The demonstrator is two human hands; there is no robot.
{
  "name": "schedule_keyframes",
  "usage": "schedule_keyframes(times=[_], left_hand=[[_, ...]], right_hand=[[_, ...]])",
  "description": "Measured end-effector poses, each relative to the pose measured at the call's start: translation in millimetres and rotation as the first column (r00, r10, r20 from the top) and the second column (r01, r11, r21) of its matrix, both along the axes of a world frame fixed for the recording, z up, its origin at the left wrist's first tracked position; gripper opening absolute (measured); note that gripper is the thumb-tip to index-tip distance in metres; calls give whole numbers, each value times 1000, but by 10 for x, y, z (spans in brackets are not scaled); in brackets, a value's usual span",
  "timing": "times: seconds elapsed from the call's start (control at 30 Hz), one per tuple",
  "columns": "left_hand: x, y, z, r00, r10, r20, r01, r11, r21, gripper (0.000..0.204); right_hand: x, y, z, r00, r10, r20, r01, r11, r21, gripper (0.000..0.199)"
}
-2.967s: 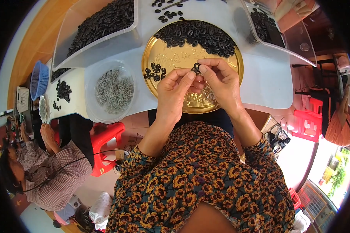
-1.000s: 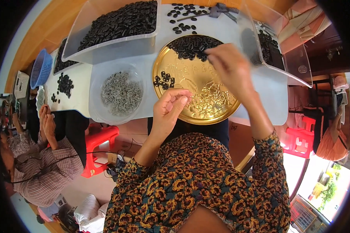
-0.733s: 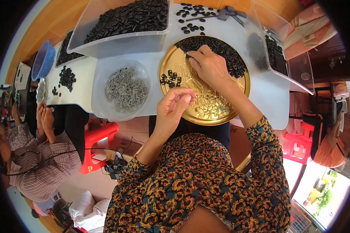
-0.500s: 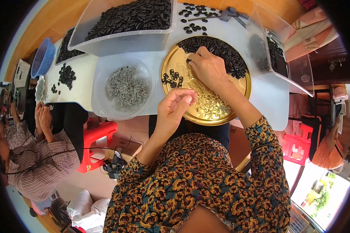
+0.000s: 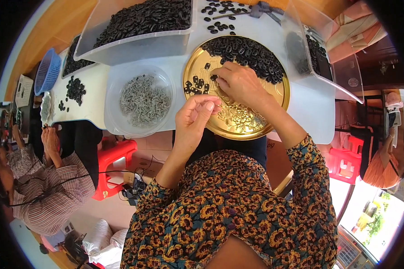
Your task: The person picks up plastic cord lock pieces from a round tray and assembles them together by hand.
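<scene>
A round gold tray [image 5: 280, 101] lies under both my hands. Along its far side is a heap of small black oval pieces with holes [image 5: 251, 56], and a smaller group of black pieces [image 5: 195, 86] sits at its left. Small shiny metal pieces [image 5: 242, 119] are scattered over its near part. My right hand [image 5: 241, 84], above the tray's middle, pinches a black oval piece [image 5: 214, 77] between thumb and fingertips. Over the tray's near left edge, my left hand [image 5: 195, 117] is closed in a pinch; whatever it holds is too small to make out.
Left of the tray stands a clear round tub of small grey metal pieces [image 5: 144, 101]. Behind it is a large clear bin [image 5: 139, 54] full of black pieces. Another clear bin [image 5: 312, 58] stands at right. A co-worker [image 5: 54, 184] sits at left near a red stool [image 5: 114, 166].
My right hand has drawn slightly nearer and closer to my left hand, with a black piece at its fingertips. One loose black piece now shows alone on the tray. The whole view has shifted slightly.
</scene>
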State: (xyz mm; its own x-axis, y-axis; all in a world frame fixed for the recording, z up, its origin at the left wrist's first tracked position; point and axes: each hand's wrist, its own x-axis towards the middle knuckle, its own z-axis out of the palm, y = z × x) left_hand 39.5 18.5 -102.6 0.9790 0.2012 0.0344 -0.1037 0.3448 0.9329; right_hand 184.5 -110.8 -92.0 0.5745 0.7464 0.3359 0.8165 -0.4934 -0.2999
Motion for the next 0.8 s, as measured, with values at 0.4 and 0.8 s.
schedule_keyframes(times=[0.4,0.8], left_hand=[[47,38,15,1000,3,-18,-3,1000,25,19],[286,-73,102,1000,3,-5,-3,1000,4,19]], right_hand=[[30,74,-137,995,-12,101,10,1000,24,9],[-340,-264,272,478,176,-860,319,878,357,18]])
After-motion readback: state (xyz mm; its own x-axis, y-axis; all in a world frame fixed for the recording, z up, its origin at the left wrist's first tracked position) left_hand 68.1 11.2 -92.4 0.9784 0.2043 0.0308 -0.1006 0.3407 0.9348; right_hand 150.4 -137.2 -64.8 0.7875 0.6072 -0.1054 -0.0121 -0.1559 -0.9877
